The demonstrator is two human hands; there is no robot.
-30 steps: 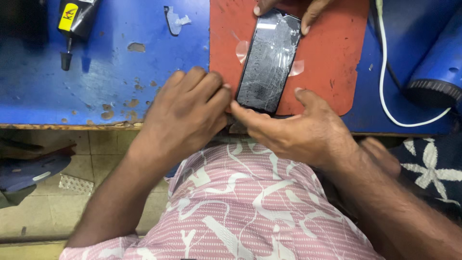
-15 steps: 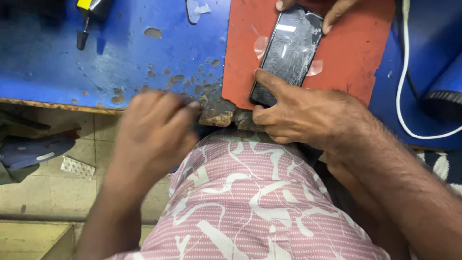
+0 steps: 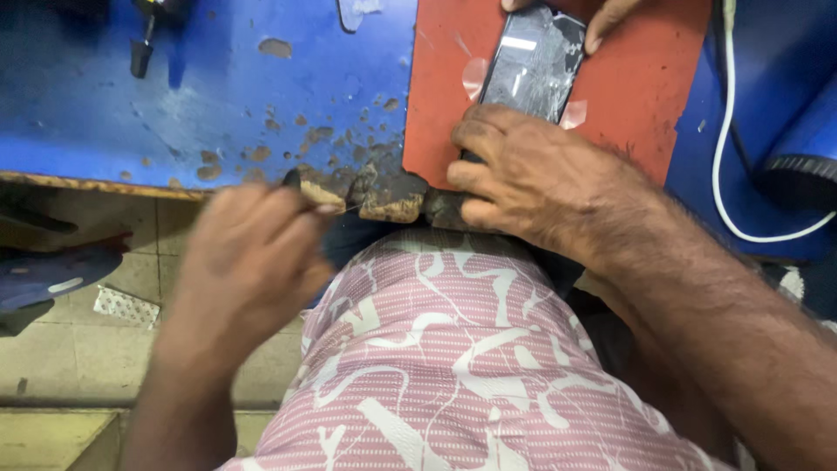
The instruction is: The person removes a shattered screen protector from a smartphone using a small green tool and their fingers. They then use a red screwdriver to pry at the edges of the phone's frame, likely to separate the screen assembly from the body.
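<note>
Right hand [image 3: 523, 179] is pressing down on near end of cracked phone [image 3: 534, 65], fingers flat, not clamped; phone is lying on red mat [image 3: 645, 87] on blue table [image 3: 218, 96]; another person's fingers [image 3: 606, 19] are steadying far end; left hand [image 3: 253, 262], blurred, is pinching a thin dark tool [image 3: 292, 180] off table edge; screen looking still attached, so prying is barely started.

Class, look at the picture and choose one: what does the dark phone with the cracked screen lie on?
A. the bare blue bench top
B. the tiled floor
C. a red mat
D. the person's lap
C: the phone lies flat on the red mat, which sits on the blue bench; the right hand presses on its near end.
</note>
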